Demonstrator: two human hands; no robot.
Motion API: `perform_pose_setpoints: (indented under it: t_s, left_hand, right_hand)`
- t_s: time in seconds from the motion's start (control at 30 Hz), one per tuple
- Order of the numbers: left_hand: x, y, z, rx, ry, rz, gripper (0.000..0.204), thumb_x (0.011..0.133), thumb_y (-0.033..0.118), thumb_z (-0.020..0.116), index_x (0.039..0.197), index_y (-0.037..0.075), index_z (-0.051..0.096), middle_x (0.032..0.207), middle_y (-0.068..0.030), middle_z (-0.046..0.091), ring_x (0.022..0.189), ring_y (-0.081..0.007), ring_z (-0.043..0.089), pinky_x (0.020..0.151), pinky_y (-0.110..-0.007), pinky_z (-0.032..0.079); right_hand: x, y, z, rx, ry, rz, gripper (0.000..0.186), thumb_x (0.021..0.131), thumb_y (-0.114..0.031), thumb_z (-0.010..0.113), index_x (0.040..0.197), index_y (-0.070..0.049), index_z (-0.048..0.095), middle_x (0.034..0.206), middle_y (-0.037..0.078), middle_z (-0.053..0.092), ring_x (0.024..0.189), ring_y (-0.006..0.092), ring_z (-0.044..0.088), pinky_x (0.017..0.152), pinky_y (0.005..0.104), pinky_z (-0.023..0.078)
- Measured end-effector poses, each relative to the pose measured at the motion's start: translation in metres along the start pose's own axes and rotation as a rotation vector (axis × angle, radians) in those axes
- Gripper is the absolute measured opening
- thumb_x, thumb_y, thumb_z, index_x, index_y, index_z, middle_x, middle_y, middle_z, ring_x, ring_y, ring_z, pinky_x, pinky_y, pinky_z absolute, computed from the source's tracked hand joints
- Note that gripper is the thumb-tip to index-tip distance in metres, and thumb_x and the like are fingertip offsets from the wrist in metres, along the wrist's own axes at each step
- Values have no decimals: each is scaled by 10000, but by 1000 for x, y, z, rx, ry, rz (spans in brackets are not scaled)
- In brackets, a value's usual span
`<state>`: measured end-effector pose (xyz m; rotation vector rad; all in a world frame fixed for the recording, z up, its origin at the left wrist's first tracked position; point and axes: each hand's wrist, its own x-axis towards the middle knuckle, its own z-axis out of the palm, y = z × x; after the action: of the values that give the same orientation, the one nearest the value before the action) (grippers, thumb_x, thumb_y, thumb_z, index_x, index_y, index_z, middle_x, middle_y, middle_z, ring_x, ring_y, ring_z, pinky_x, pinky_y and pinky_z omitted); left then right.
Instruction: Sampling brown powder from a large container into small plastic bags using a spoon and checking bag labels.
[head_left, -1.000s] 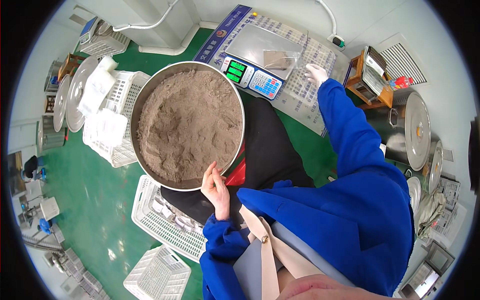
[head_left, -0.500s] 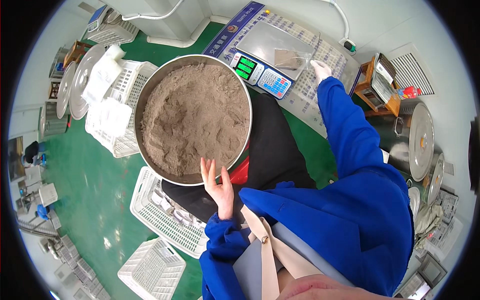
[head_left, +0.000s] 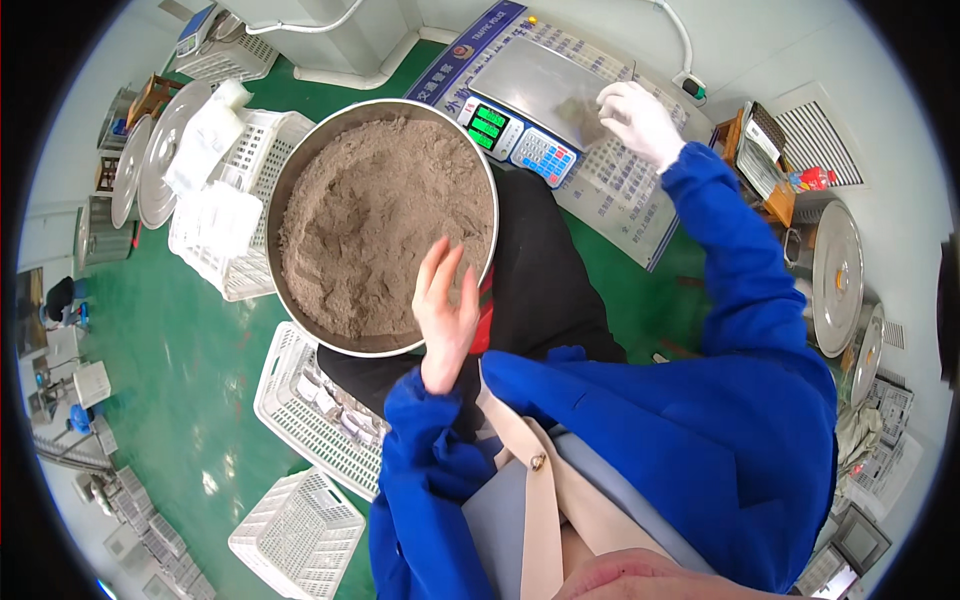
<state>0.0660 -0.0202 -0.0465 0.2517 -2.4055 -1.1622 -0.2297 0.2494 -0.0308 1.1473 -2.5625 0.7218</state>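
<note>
Left hand [head_left: 445, 310] open on bowl [head_left: 300, 170] rim; right hand [head_left: 635, 115] touches scale [head_left: 540, 100].

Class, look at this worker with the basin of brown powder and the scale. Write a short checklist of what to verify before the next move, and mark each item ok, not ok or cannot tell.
1. Left hand steadies the metal basin at its near rim: ok.
2. Basin holds brown powder below the rim, none spilling: ok.
3. Right hand, in a white glove, reaches the scale pan: ok.
4. Small heap of powder lies on the pan: ok.
5. Scale display lit green: ok; whether its reading is right: cannot tell.
6. Right fingers empty: cannot tell.
</note>
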Motion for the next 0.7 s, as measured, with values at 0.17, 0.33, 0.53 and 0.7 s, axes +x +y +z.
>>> perform_pose_setpoints:
  t_s: [0.17,0.33,0.53,0.7]
  left_hand:
    - [44,57,13,-86,-152,243,445,817,45,716,1251,68,626,1234,-161,589,1069,-328,636,857,-387,536]
    - [34,65,12,-67,-402,403,455,817,81,721,1259,109,617,1242,-118,558,905,-248,676,715,-381,564]
    - [42,67,9,-119,-434,446,296,818,43,703,1111,67,663,1114,-118,643,853,-329,680,720,-378,565]
    - [45,61,16,-137,-562,515,126,820,44,657,946,38,660,861,-129,650,779,-347,651,667,-416,535]
  right_hand:
    - [-22,-93,-59,-86,-279,-383,125,777,-94,660,865,-83,571,878,87,584,869,316,587,752,420,478]
    - [-48,-136,-67,51,-356,-377,117,788,-103,665,874,-82,589,864,83,591,833,306,608,722,404,513]
    - [-58,-147,-74,158,-349,-362,120,780,-87,678,863,-79,592,879,74,601,838,298,616,726,390,525]
    - [-65,-145,-74,167,-413,-308,121,766,-63,682,842,-68,588,862,73,601,836,289,613,724,379,520]
